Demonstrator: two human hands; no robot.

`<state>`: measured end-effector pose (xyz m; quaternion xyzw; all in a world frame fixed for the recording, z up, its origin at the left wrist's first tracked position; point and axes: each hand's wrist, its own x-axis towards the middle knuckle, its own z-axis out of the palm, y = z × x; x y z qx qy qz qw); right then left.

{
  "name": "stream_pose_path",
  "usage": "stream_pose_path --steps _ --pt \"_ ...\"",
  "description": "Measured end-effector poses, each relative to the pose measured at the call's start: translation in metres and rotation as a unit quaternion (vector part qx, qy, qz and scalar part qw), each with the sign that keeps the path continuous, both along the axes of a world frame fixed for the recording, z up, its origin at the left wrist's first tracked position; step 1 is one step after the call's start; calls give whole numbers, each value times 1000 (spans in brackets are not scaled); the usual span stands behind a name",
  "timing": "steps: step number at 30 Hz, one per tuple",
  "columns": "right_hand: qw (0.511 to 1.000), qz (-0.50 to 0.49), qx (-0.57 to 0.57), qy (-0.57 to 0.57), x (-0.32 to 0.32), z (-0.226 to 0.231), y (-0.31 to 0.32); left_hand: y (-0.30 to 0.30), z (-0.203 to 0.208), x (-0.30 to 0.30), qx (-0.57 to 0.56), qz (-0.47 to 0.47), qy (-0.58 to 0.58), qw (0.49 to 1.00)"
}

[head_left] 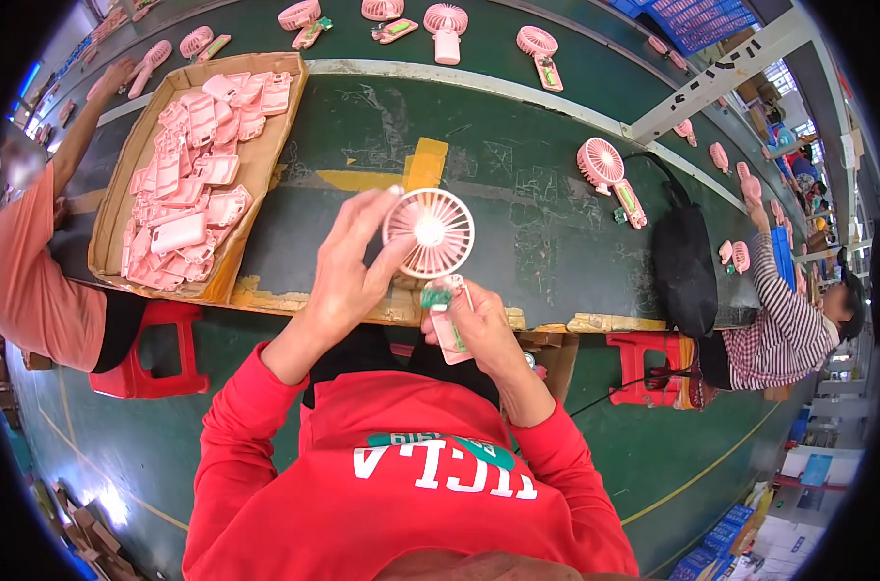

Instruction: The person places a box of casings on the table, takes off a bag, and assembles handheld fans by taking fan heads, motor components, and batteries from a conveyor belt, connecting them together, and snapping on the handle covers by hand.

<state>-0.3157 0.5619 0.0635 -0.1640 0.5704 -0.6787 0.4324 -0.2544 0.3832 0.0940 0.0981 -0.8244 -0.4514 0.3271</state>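
Left hand (pixel 348 266) closed round pink fan (pixel 428 232) head — right hand (pixel 483 334) gripping its handle below

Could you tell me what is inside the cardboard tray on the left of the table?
The cardboard tray holds a heap of pink plastic shells. Whatever lies beneath the top layer is covered.

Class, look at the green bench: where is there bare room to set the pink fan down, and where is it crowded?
Bare green bench lies between the cardboard tray and the fan lying at right, beyond the held fan and both hands. The tray is heaped with pink shells; the black bag fills the right end.
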Motion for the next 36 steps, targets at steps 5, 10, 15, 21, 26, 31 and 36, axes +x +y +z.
stream_pose_path --steps 5,10,15,21,26,31,36 --pt "996 -34 51 -62 -13 -17 -7 20 -11 18 -13 -142 -53 988" --pt "992 -22 85 -91 -11 -20 -11 25 -35 12 1 -140 -69 988" --pt "993 -24 56 -98 -10 -15 -11 24 -34 9 -49 -110 -71 990" --pt "980 -33 -15 -198 -18 -10 -2 23 -19 14 106 -111 -155 976" --pt "983 -52 6 -178 -18 -18 -5 23 -27 13 59 -112 -160 979" --pt "983 -36 -11 -181 -18 -20 -4 24 -30 11 19 -113 -158 981" --pt "985 -40 -9 -170 -17 -29 -3 26 -28 9 -24 -96 -150 984"
